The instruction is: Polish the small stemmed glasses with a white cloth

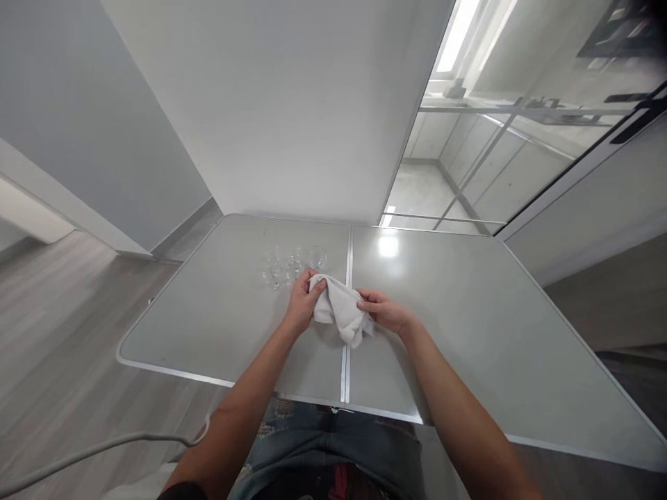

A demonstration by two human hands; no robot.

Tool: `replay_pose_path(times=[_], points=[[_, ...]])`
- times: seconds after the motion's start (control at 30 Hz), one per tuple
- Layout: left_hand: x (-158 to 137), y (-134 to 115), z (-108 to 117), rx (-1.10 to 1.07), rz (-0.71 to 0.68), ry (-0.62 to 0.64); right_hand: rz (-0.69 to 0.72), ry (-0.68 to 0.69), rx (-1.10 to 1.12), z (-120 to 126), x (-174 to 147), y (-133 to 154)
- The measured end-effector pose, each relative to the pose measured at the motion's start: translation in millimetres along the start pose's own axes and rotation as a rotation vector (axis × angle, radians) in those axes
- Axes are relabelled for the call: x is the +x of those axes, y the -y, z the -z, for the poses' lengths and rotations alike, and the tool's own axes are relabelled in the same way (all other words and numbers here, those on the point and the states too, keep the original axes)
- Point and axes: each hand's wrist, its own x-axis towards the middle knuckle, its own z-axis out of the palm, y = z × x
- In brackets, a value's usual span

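Observation:
A white cloth [341,305] hangs between my two hands, above the seam of the folding table. My left hand [303,297] pinches its upper left part, thumb on top. On the other side, my right hand [383,310] grips the cloth's right edge between thumb and fingers. The fabric is bunched and droops in the middle; whether anything is wrapped inside it cannot be made out. Just beyond my left hand stand several clear glasses [289,267], close together and partly hidden by that hand.
The grey folding table [448,333] has a metal rim and a metal strip [349,257] down its middle. A white wall [271,125] rises behind it. To the right is a glass-paned door [463,167]. A pale cable [130,439] runs at the lower left.

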Motion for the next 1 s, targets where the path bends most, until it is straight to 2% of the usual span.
replay_pose_path(times=[0.1,0.17,0.23,0.3,0.43,0.57,0.63,0.73,0.8,0.87,0.93,1.0], points=[[1.0,-14.2,-4.9,0.053,0.04,0.077,0.261,-0.241,0.032,-1.9,6.3,1.6],[-0.2,-18.3,-1.9,0.128,0.122,0.136,0.435,-0.414,0.045,-1.5,7.0,5.3],[-2.6,-20.1,4.5,0.154,0.233,0.204,0.509,-0.515,0.047,-1.1,1.9,12.2],[-6.7,-20.9,11.0,0.065,0.314,0.25,0.464,-0.548,0.065,-3.0,-7.6,20.7],[-22.7,-17.0,11.2,-0.219,0.328,0.219,0.274,-0.578,0.22,-17.4,-22.7,32.4],[-41.6,-3.0,-3.8,-0.214,0.381,0.244,0.181,-0.646,0.277,-28.1,-23.5,29.6],[-45.2,1.9,-7.3,-0.144,0.353,0.175,0.176,-0.692,0.229,-26.8,-24.5,26.0],[-42.3,1.1,-2.3,-0.126,0.283,-0.004,0.188,-0.764,0.171,-24.0,-31.5,24.0],[-40.6,-2.1,2.6,-0.19,0.223,-0.076,0.185,-0.727,0.177,-27.2,-38.3,25.8],[-43.2,-3.3,3.7,-0.23,0.17,-0.058,0.186,-0.61,0.183,-34.8,-44.7,27.7],[-49.3,-0.7,0.8,-0.178,0.124,-0.021,0.204,-0.506,0.146,-42.2,-49.5,26.4],[-54.7,4.0,-2.4,-0.051,0.078,-0.047,0.21,-0.482,0.082,-43.6,-52.4,20.2]])
